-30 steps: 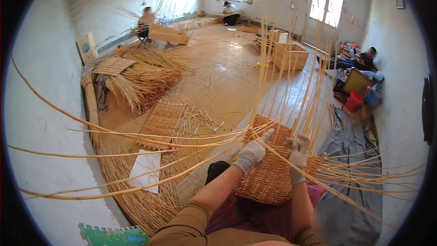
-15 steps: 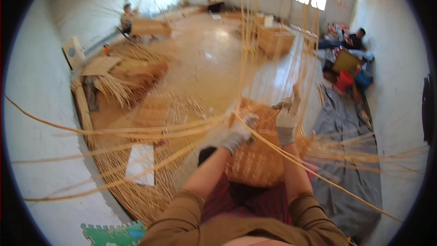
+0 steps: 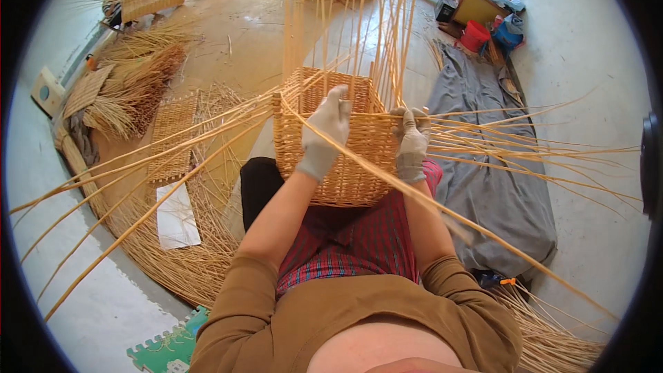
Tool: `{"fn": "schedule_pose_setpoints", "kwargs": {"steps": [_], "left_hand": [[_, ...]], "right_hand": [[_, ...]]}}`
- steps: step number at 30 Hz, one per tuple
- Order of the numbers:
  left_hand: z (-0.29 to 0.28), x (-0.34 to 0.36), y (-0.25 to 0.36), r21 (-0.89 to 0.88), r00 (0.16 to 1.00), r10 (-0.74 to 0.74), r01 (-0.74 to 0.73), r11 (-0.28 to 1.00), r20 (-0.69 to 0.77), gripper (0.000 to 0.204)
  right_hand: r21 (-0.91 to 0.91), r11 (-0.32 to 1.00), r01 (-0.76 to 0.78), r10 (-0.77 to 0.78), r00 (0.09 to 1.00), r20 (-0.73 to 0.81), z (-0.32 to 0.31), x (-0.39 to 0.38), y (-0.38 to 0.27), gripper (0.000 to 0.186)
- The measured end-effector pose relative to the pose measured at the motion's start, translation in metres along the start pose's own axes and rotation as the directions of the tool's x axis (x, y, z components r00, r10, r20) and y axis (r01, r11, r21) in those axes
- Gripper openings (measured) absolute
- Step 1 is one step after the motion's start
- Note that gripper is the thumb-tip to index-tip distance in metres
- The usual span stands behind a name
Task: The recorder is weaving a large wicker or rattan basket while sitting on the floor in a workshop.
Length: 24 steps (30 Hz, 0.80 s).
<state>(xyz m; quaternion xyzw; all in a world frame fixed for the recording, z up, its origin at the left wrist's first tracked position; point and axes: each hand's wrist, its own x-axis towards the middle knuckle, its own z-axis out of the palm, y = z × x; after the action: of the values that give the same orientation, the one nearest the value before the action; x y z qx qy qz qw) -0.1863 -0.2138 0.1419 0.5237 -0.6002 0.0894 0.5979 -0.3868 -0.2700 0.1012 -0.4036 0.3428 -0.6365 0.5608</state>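
A half-woven wicker basket (image 3: pixel 364 166) rests between my knees. Long upright rods stand from its far rim, and more fan out to both sides. My left hand (image 3: pixel 323 132), in a pale glove, is at the near wall with its fingers curled together at the rim; what they pinch is hidden. One long willow rod (image 3: pixel 414 192) starts at the near left corner, crosses by this hand and slants down over my right forearm. At the near right corner my right hand (image 3: pixel 412 144), also gloved, is closed on the rim, with thumb and fingertips beside the bent rods.
Heaps of willow rods (image 3: pixel 176 262) and a white sheet (image 3: pixel 177 215) lie left. A flat woven panel (image 3: pixel 173 135) lies beyond them. Grey cloth (image 3: pixel 476 166) covers the floor at right, near a red bucket (image 3: pixel 475 36). Two people sit farther off, one beside another basket (image 3: pixel 153 3).
My view has tipped downward. My right hand has come down from above the basket to its near right corner. My left hand has moved up to the near rim.
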Motion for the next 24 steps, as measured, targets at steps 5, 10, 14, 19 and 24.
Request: {"fn": "schedule_pose_setpoints", "kwargs": {"steps": [5, 10, 14, 19, 24], "left_hand": [[0.033, 0.008, -0.020, 0.081, 0.556, -0.553, 0.656, 0.751, 0.621, 0.028], [0.044, 0.032, 0.021, 0.127, 0.289, -0.669, 0.856, 0.500, 0.684, 0.032], [0.016, 0.036, 0.001, 0.148, 0.245, -0.709, 0.884, 0.444, 0.662, 0.021], [0.056, 0.014, 0.030, -0.156, 0.972, -0.194, 0.213, 0.964, 0.129, 0.035], [0.095, -0.023, -0.076, 0.150, 0.785, -0.244, 0.192, 0.970, 0.570, 0.031]], "right_hand": [[-0.481, 0.737, 0.475, -0.419, 0.879, 0.227, 0.053, 0.028, -0.026, 0.033], [-0.585, 0.657, 0.476, -0.335, 0.879, 0.339, 0.071, 0.102, -0.055, 0.061], [-0.249, 0.936, 0.248, -0.223, 0.967, 0.125, -0.025, 0.022, -0.030, 0.047], [-0.142, 0.989, 0.030, -0.055, 0.982, -0.182, -0.077, -0.002, -0.092, 0.019], [-0.482, 0.716, 0.505, -0.444, 0.862, 0.244, 0.048, 0.029, -0.074, 0.019]]}}
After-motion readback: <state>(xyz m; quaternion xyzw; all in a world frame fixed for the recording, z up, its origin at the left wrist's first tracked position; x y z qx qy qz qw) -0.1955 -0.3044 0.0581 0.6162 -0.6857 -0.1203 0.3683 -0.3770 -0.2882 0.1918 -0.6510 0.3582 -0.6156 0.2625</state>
